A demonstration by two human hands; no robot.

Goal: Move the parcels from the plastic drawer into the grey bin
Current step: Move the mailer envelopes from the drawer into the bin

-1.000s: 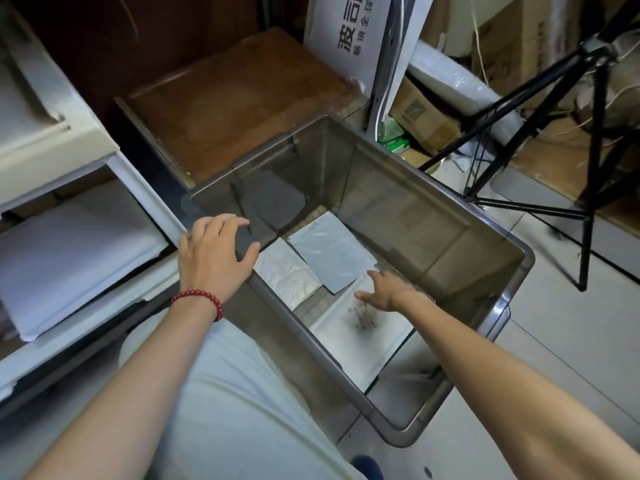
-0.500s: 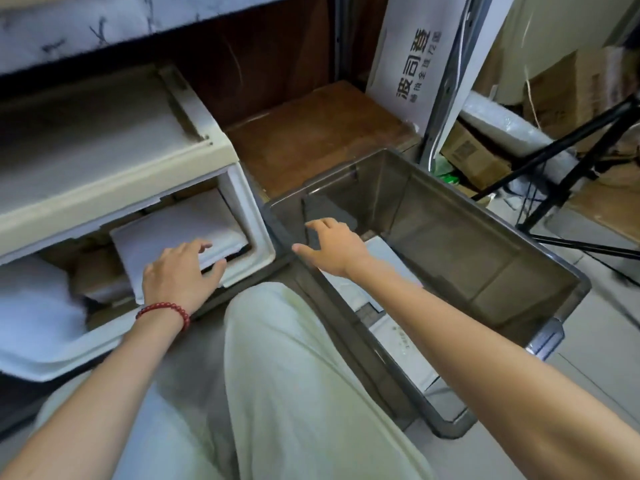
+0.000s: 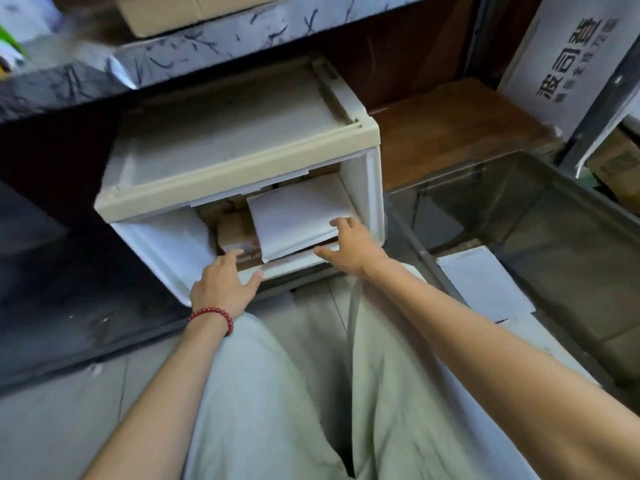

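Observation:
The white plastic drawer point(image 3: 375, 188) stands open under a marbled shelf. A white padded parcel point(image 3: 294, 216) lies on top inside it, with brown cardboard parcels point(image 3: 235, 228) beneath and to its left. My right hand point(image 3: 349, 249) reaches in from the right, fingers spread, touching the white parcel's near right corner without a closed grip. My left hand point(image 3: 225, 282), with a red bead bracelet, rests open on the drawer's front lip by the brown parcels. The grey bin point(image 3: 568, 188) sits to the right with white parcels point(image 3: 481, 282) lying flat on its floor.
My knees in pale trousers point(image 3: 311, 393) fill the foreground between drawer and bin. A brown wooden board point(image 3: 450, 133) lies behind the bin. A white sign with dark characters point(image 3: 568, 60) leans at the upper right. A cardboard box point(image 3: 166, 8) sits on the shelf above.
My right hand has left the grey bin and swung left to the drawer's white parcel. My left hand shifted from the white parcel toward the drawer's front lip. The view turned toward the drawer.

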